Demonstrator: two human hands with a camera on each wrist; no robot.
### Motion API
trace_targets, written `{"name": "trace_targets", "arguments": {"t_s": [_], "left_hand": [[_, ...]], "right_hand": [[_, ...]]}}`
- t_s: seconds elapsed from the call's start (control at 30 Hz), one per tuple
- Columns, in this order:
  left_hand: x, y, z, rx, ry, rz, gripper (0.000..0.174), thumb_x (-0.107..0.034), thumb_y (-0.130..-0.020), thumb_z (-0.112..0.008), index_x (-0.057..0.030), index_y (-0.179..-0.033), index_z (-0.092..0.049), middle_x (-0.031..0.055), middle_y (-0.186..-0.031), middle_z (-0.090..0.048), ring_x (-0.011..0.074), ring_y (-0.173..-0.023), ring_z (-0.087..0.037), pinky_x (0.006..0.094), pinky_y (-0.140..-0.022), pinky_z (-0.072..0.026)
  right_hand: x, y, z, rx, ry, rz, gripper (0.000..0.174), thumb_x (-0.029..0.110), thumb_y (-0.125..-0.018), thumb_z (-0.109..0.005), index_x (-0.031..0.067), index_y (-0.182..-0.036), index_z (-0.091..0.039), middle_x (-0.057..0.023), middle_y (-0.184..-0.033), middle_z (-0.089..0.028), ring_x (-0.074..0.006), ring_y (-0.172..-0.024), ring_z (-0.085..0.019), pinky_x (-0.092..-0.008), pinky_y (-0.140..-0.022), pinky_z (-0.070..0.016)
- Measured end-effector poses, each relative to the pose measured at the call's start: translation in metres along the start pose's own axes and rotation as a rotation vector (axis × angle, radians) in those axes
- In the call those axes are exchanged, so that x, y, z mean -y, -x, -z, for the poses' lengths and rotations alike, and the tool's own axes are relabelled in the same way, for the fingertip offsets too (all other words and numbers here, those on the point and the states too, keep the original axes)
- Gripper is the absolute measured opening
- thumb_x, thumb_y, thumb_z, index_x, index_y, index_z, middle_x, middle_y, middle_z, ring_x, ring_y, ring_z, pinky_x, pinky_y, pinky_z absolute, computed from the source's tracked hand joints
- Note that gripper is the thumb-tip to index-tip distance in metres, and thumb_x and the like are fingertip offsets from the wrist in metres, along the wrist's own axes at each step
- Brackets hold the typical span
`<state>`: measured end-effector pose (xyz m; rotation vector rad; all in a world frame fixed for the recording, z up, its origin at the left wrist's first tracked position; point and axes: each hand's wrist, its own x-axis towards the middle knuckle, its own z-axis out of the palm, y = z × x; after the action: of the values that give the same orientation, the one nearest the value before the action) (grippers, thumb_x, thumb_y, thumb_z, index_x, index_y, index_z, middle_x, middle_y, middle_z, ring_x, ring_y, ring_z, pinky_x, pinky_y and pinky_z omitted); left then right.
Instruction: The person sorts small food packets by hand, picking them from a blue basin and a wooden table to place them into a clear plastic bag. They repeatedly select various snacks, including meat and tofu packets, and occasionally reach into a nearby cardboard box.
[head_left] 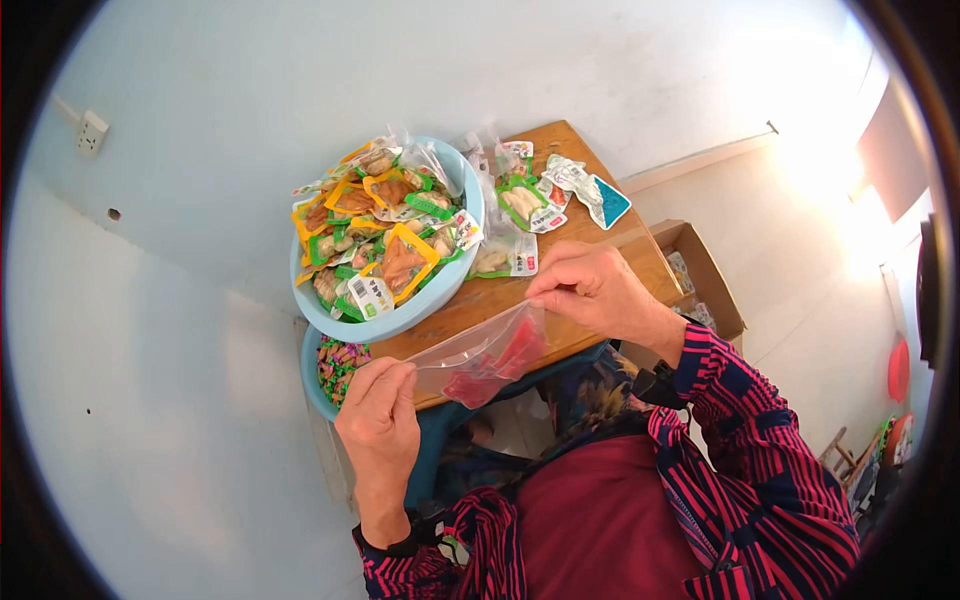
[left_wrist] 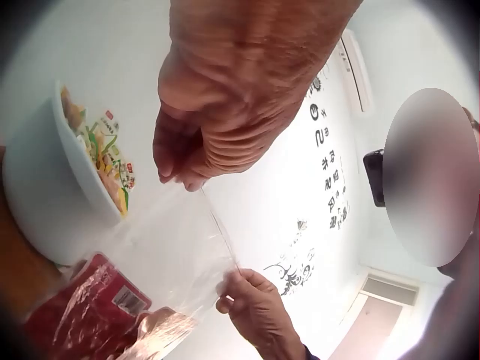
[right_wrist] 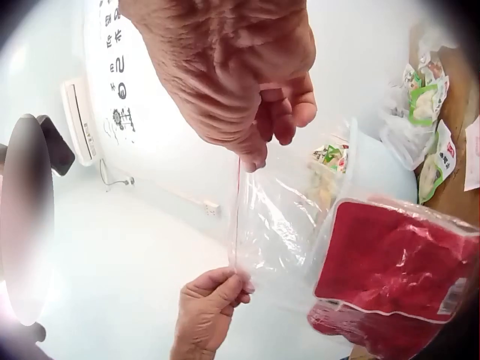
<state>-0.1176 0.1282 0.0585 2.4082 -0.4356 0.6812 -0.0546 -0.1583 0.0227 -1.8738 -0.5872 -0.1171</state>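
Note:
A clear plastic bag [head_left: 440, 362] with red packets [head_left: 497, 365] in it is stretched between both hands over the table's near edge. The left hand [head_left: 380, 440] pinches one top corner between thumb and fingers; the right hand [head_left: 607, 297] pinches the other. In the left wrist view the left hand [left_wrist: 232, 90] holds the bag's top edge, and the red packets [left_wrist: 90, 315] hang low in it. The right wrist view shows the right hand [right_wrist: 232, 75] pinching the edge by a thin red line, with a red packet [right_wrist: 394, 259] below.
On the wooden table [head_left: 640, 262] a blue basin [head_left: 440, 296] is heaped with food packets. Beside it lie loose packets [head_left: 522, 203] and a blue-and-white item [head_left: 608, 203]. A second basin [head_left: 313, 375] of small colourful pieces sits lower left; a cardboard box [head_left: 722, 292] is at the right.

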Motion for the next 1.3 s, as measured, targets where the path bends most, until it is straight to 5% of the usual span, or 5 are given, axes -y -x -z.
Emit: {"name": "trace_targets", "arguments": {"t_s": [0.17,0.27,0.7,0.97,1.3], "left_hand": [[0.009,0.009,-0.008,0.087,0.287,0.209,0.01,0.003,-0.084,-0.075,0.0024,-0.094,-0.073,0.007,-0.093,-0.07,0.0124,-0.077,-0.061,0.024,-0.067,-0.0478],[0.011,0.012,-0.014,0.096,0.458,0.328,0.009,0.004,-0.084,-0.075,0.0029,-0.093,-0.073,0.0047,-0.093,-0.068,0.0088,-0.078,-0.058,0.0217,-0.066,-0.045],[0.01,0.01,-0.021,0.028,0.364,0.32,0.011,0.001,-0.081,-0.076,0.0013,-0.089,-0.069,0.0096,-0.09,-0.07,0.0183,-0.082,-0.066,0.0275,-0.073,-0.0516],[-0.004,-0.003,-0.02,0.138,0.102,0.014,0.03,-0.011,-0.071,-0.084,-0.0043,-0.096,-0.07,0.0121,-0.113,-0.066,0.0327,-0.109,-0.062,0.0424,-0.092,-0.0486],[-0.01,-0.033,-0.052,0.207,0.109,-0.19,0.019,-0.005,-0.074,-0.079,-0.0029,-0.09,-0.068,0.0105,-0.103,-0.069,0.0311,-0.107,-0.064,0.0405,-0.092,-0.0486]], "right_hand": [[-0.009,0.003,-0.003,-0.09,-0.059,0.105,0.004,0.001,-0.087,-0.07,0.0013,-0.091,-0.07,-0.0047,-0.094,-0.066,-0.0115,-0.076,-0.059,-0.026,-0.067,-0.047],[-0.014,0.008,-0.011,-0.115,-0.334,-0.04,0.003,0.002,-0.09,-0.068,0.0004,-0.093,-0.067,-0.0035,-0.1,-0.066,-0.0069,-0.083,-0.059,-0.0243,-0.07,-0.0477],[-0.02,0.01,-0.02,-0.194,-0.483,-0.24,0.009,0.01,-0.096,-0.066,0.0009,-0.094,-0.066,0.0002,-0.085,-0.071,-0.0022,-0.076,-0.059,-0.0208,-0.066,-0.0489],[-0.017,0.012,-0.021,-0.156,-0.489,-0.268,0.006,0.007,-0.098,-0.065,0.0007,-0.098,-0.065,0.0001,-0.091,-0.067,-0.0043,-0.081,-0.06,-0.0219,-0.072,-0.05],[-0.019,0.012,-0.029,-0.088,-0.518,-0.154,0.005,0.005,-0.096,-0.066,-0.0001,-0.096,-0.066,-0.0003,-0.093,-0.067,-0.0049,-0.085,-0.059,-0.0231,-0.075,-0.0509]]}}
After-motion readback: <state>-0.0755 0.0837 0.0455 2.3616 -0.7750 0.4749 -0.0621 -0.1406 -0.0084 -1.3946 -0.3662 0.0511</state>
